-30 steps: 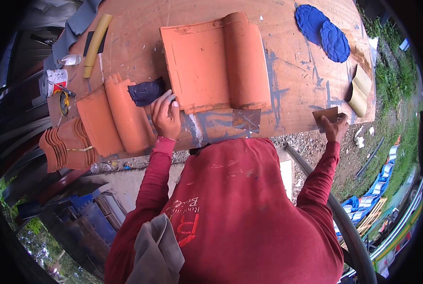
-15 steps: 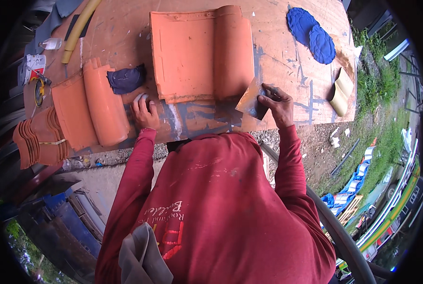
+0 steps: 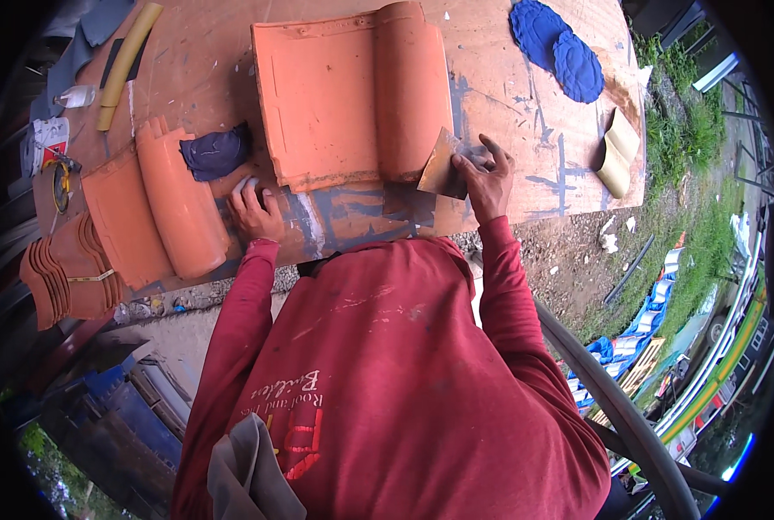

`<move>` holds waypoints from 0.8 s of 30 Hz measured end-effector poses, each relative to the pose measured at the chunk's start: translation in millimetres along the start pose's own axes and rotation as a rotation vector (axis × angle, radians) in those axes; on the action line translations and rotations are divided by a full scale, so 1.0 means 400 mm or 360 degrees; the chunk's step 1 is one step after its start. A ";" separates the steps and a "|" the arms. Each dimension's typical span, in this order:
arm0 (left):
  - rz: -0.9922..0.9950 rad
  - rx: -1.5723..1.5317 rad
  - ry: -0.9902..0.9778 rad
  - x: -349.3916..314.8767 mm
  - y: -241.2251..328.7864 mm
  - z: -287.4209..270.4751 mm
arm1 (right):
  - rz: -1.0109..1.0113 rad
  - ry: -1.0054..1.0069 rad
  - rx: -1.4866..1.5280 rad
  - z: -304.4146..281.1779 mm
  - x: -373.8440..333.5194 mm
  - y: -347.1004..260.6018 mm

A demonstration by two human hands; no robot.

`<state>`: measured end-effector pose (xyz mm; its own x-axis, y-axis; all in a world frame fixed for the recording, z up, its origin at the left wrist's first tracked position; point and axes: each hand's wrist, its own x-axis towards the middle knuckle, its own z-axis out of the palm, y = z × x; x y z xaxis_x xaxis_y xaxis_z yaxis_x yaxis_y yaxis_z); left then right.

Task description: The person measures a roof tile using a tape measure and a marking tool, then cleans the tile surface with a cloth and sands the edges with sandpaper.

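A large orange clay roof tile (image 3: 318, 104) lies on the worktable before me. In my right hand (image 3: 488, 180), a thin square brownish plate (image 3: 443, 166) is pinched between thumb and fingers, beside the tile's near right corner; whether it touches the tile I cannot tell. My left hand (image 3: 255, 211) rests on the tabletop with fingers bent and apart, left of the tile. Something pale shows at its fingertips, too small to name. A folded dark blue cloth (image 3: 216, 152) lies just beyond that hand, next to a second orange roof tile (image 3: 157, 208).
Several small stacked tiles (image 3: 68, 269) sit at the table's left end, near a tape measure (image 3: 60, 186) and a white tub (image 3: 51, 141). Blue cloth pads (image 3: 559, 50) and a cream curved piece (image 3: 617, 156) lie right. A dark metal bar (image 3: 612, 399) runs by my right side.
My right hand has brought the plate slightly farther from me, along the tile's near right corner. My left hand stays about where it was. The whole view has shifted a little.
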<state>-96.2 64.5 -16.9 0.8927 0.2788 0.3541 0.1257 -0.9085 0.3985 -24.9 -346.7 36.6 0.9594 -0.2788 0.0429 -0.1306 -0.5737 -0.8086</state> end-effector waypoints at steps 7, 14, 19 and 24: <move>0.0046 0.0029 0.0009 0.008 -0.006 0.006 | 0.0527 -0.0276 0.0533 0.011 -0.004 0.059; 0.0013 -0.0001 0.0005 0.001 -0.016 0.004 | 0.0836 -0.0472 0.0980 -0.052 0.042 -0.010; 0.0008 -0.0017 0.0002 0.000 -0.011 0.004 | 0.0688 -0.0662 0.1240 -0.110 0.105 0.039; -0.0020 0.0000 -0.0015 0.000 -0.005 0.007 | 0.0422 -0.0529 0.0932 -0.105 0.125 0.090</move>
<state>-95.3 65.5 -20.2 0.8950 0.2875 0.3410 0.1372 -0.9050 0.4027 7.7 -413.6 34.4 0.9515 -0.0489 -0.3039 -0.3036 0.0132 -0.9527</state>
